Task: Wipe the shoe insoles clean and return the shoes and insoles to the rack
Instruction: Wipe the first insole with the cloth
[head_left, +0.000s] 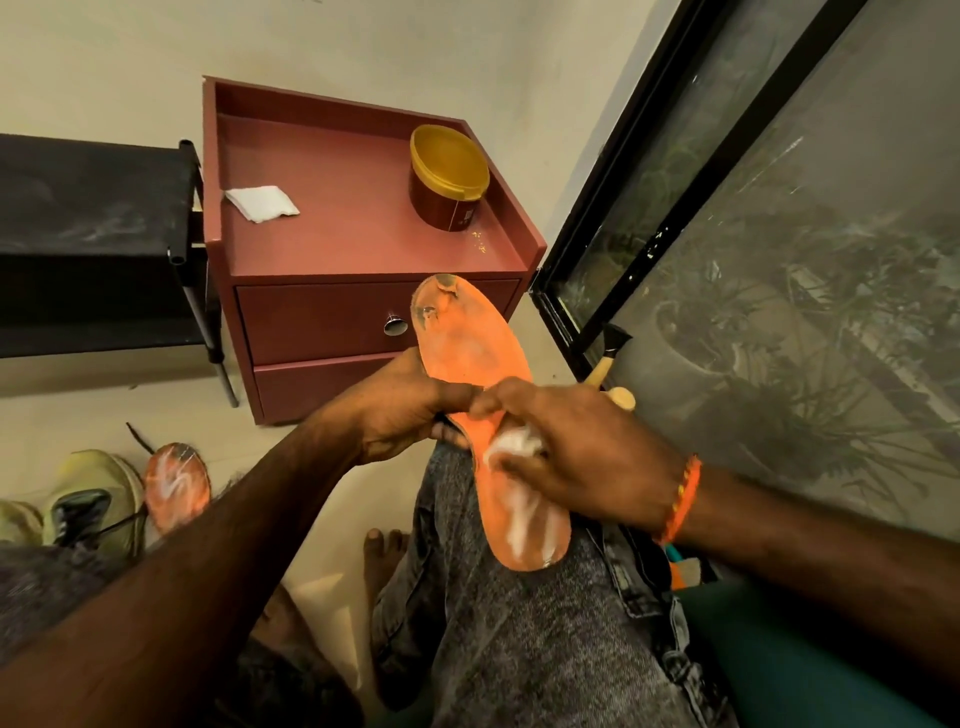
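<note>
Seated person, orange insole (483, 364) lying lengthwise over the right knee, heel end toward the body, toe end pointing at the red cabinet (363, 249). Left hand (410, 410) pinches the insole's left edge at mid-length, thumb on top, fingers under, steadying it. Right hand (566, 447) presses a small white wipe (511, 441) onto the insole's middle, fingers curled over the wad; blur here, so the exact finger lay is unclear. White smear or foam on the heel part, dark worn patch at the toe. Step in hand, by my reading: wiping this insole, roughly midway, since both ends look unclean. Second insole (176, 486) lies on the floor, white streaks on it, touching or just beside the yellow-green shoes (98, 499). Black rack (104, 249) stands left of the cabinet, well apart from the hands. On the cabinet top: a folded white cloth (262, 202) and a jar with a yellow lid (449, 176). Next move likely calls for firm strokes toward heel and toe while the left-hand pinch keeps the insole from sliding; shoes and insoles not yet back on the rack.
</note>
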